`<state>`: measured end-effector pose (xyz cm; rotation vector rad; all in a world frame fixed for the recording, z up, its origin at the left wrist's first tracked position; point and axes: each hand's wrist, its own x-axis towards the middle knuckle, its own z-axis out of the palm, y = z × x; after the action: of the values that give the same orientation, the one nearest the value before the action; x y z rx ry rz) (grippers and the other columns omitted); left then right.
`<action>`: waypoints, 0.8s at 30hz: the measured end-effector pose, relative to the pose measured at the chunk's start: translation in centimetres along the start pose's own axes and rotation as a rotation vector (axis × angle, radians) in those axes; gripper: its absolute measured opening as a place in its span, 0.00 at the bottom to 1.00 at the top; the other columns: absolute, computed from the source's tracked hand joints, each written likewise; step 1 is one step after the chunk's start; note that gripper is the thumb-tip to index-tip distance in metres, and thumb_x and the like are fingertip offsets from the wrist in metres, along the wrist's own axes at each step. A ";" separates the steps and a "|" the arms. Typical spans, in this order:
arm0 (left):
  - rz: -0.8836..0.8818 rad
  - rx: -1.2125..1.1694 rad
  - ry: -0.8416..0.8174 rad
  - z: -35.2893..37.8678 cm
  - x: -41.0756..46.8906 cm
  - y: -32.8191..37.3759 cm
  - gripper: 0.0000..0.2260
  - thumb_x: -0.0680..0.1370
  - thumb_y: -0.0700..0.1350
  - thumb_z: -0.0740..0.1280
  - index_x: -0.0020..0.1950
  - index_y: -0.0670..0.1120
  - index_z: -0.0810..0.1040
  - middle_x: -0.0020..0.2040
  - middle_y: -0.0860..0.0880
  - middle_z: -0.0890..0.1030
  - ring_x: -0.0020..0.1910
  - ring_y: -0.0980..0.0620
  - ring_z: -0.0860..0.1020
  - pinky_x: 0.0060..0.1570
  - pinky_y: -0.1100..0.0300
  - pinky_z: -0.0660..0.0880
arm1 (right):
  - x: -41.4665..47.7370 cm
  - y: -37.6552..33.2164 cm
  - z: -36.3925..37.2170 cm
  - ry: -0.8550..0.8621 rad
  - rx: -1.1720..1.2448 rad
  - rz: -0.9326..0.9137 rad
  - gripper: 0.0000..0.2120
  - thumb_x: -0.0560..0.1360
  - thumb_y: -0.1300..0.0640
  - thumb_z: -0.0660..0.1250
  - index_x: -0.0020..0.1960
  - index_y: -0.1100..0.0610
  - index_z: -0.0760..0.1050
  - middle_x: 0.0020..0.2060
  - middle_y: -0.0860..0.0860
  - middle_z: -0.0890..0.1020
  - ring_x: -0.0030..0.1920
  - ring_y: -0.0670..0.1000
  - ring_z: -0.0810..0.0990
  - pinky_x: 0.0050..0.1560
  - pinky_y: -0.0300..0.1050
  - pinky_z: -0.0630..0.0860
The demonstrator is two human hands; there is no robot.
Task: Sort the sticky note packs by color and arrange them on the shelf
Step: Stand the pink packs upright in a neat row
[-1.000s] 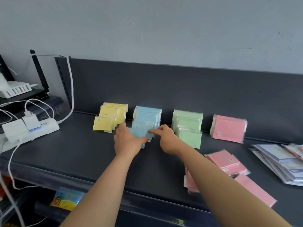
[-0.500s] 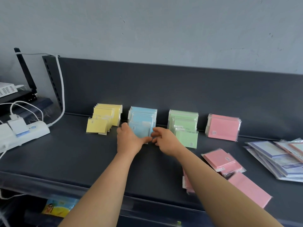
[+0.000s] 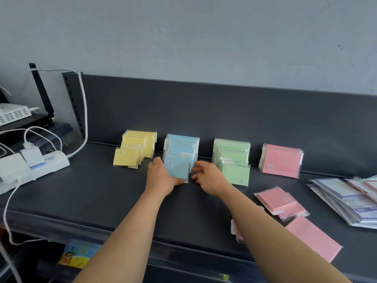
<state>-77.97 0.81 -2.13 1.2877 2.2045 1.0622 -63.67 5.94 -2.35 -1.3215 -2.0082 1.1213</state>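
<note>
The blue packs stand in a leaning row against the shelf's back panel, between the yellow packs toward the left end and the green packs. The pink row stands further right. The left hand cups the lower left corner of the front blue pack, its thumb lying along the bottom edge and its fingers up the left side, their tips hidden. The right hand sits just beside the pack's right edge, fingers loosely curled and slightly apart, holding nothing; whether the tips touch the wrapper cannot be told. The step looks like squaring up the blue row. To do it well, both hands should press inward evenly on the sides and ease the front pack back until it leans flush, without nudging the green packs close by. Loose pink packs near the shelf's front right edge remain to be sorted.
</note>
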 end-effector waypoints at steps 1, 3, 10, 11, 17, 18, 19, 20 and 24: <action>0.004 -0.008 -0.002 0.0 0.2 -0.1 0.38 0.65 0.44 0.81 0.69 0.42 0.64 0.64 0.44 0.69 0.64 0.45 0.71 0.50 0.57 0.68 | 0.0 0.0 0.0 -0.004 0.000 0.005 0.25 0.77 0.71 0.55 0.73 0.61 0.64 0.62 0.56 0.76 0.58 0.53 0.78 0.60 0.47 0.75; 0.023 -0.028 0.013 0.0 0.5 -0.4 0.32 0.66 0.42 0.80 0.65 0.43 0.68 0.61 0.44 0.72 0.61 0.45 0.73 0.49 0.56 0.70 | 0.1 0.0 0.0 -0.009 0.006 0.012 0.26 0.77 0.72 0.54 0.73 0.61 0.63 0.62 0.56 0.75 0.56 0.52 0.78 0.59 0.44 0.74; 0.066 -0.084 0.084 0.4 1.9 -0.4 0.25 0.66 0.37 0.78 0.58 0.44 0.72 0.56 0.47 0.78 0.55 0.46 0.76 0.48 0.54 0.75 | 0.5 0.0 0.2 0.014 0.031 0.051 0.25 0.76 0.71 0.57 0.73 0.60 0.63 0.60 0.55 0.75 0.59 0.56 0.78 0.62 0.51 0.75; 0.069 -0.084 0.089 0.4 2.0 -0.3 0.25 0.66 0.37 0.78 0.58 0.44 0.72 0.56 0.47 0.78 0.56 0.46 0.76 0.48 0.54 0.75 | 0.6 0.0 0.2 0.011 0.030 0.052 0.26 0.76 0.70 0.58 0.73 0.60 0.62 0.61 0.55 0.75 0.59 0.56 0.78 0.62 0.51 0.75; 0.048 -0.051 0.037 0.1 2.0 -0.7 0.28 0.66 0.38 0.78 0.62 0.44 0.70 0.59 0.46 0.76 0.58 0.46 0.75 0.47 0.58 0.70 | 0.6 -0.2 0.1 0.012 0.034 0.063 0.26 0.77 0.70 0.58 0.74 0.61 0.61 0.64 0.57 0.75 0.60 0.56 0.77 0.63 0.50 0.74; 0.036 -0.049 0.023 0.0 2.0 -0.7 0.29 0.66 0.38 0.79 0.63 0.44 0.70 0.60 0.45 0.75 0.59 0.45 0.75 0.47 0.58 0.70 | 0.5 -0.2 0.1 0.014 0.034 0.065 0.25 0.77 0.71 0.57 0.73 0.62 0.62 0.63 0.57 0.75 0.60 0.55 0.78 0.62 0.49 0.74; 0.023 -0.047 0.011 -0.1 1.9 -0.8 0.30 0.66 0.39 0.79 0.64 0.43 0.69 0.60 0.45 0.75 0.60 0.45 0.75 0.47 0.58 0.70 | 0.4 -0.3 0.1 0.015 0.031 0.067 0.25 0.77 0.71 0.57 0.73 0.62 0.63 0.63 0.57 0.75 0.59 0.55 0.78 0.62 0.49 0.74; 0.011 -0.045 0.002 -0.2 1.9 -0.8 0.31 0.66 0.39 0.80 0.64 0.43 0.69 0.61 0.45 0.75 0.60 0.45 0.75 0.48 0.58 0.70 | 0.4 -0.4 0.0 0.017 0.029 0.068 0.24 0.77 0.71 0.57 0.72 0.62 0.63 0.62 0.57 0.75 0.58 0.55 0.78 0.61 0.48 0.75; -0.005 -0.040 -0.021 -0.5 1.8 -0.8 0.32 0.65 0.40 0.80 0.65 0.43 0.69 0.62 0.45 0.75 0.61 0.46 0.74 0.49 0.58 0.70 | 0.2 -0.6 0.0 0.009 0.004 0.076 0.24 0.77 0.70 0.58 0.73 0.62 0.63 0.63 0.57 0.75 0.60 0.55 0.77 0.63 0.48 0.74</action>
<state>-79.64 1.93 -2.33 1.2696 2.1591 1.0804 -64.05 6.03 -1.85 -1.4092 -1.9627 1.1503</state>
